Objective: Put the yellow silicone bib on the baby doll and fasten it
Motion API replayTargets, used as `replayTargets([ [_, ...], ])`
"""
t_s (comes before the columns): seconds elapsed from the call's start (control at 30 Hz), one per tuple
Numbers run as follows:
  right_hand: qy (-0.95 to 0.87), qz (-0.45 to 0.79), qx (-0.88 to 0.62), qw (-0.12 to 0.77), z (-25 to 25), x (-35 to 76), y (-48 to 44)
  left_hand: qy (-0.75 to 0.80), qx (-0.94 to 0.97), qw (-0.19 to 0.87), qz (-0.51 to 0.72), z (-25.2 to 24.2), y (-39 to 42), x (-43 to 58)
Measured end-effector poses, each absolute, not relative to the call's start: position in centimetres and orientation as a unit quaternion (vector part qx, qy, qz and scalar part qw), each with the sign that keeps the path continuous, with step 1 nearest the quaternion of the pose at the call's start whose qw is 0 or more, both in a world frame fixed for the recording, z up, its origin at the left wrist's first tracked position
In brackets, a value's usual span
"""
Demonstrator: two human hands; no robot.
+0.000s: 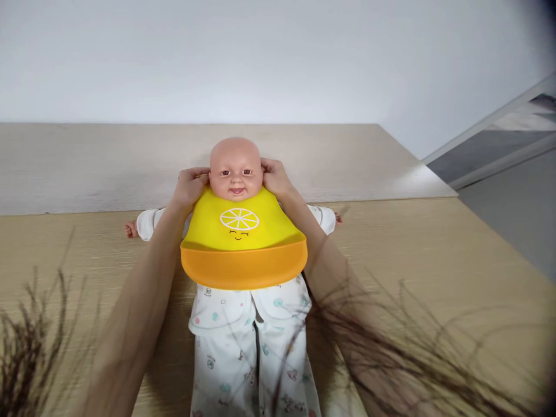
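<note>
A baby doll [235, 165] lies face up on the wooden table, dressed in white patterned clothes [226, 353] with its arms spread. Over its chest lies a yellow bib [264, 217] with a lemon slice print and an orange catch pocket [243, 269]. My left hand [191, 184] is closed at the left side of the doll's neck, where the bib's upper edge runs under the fingers. On the other side, my right hand [277, 175] is closed by the bib's other upper end. The fingertips and the back of the bib are hidden behind the doll's head.
The wooden table [391, 249] has a paler strip [87, 162] along its far side, against a white wall [195, 58]. Grey flooring [512, 191] shows past the right edge. Strands of dark hair [391, 336] hang across the lower view.
</note>
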State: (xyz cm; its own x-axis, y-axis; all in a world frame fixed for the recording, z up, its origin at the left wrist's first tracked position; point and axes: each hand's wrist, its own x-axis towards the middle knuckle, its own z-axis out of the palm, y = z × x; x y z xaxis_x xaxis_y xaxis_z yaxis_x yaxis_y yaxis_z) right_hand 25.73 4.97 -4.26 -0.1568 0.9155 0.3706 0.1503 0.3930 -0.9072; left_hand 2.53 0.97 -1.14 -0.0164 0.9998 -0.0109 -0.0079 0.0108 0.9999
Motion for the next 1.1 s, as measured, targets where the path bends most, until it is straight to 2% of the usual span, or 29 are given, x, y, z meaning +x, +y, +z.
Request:
replayTargets([
  [0.4,-0.595,0.485,-0.429,0.476,-4.2,26.1,4.5,0.523,0.507,0.495,0.474,-1.9,0.6,2.3],
  [0.9,-0.59,0.452,-0.463,0.482,-5.0,25.6,4.7,0.527,0.535,0.471,0.463,-2.9,1.0,2.3],
  [1.1,-0.599,0.403,-0.448,0.527,-4.9,25.1,5.3,0.515,0.498,0.521,0.464,-2.8,0.9,2.5],
])
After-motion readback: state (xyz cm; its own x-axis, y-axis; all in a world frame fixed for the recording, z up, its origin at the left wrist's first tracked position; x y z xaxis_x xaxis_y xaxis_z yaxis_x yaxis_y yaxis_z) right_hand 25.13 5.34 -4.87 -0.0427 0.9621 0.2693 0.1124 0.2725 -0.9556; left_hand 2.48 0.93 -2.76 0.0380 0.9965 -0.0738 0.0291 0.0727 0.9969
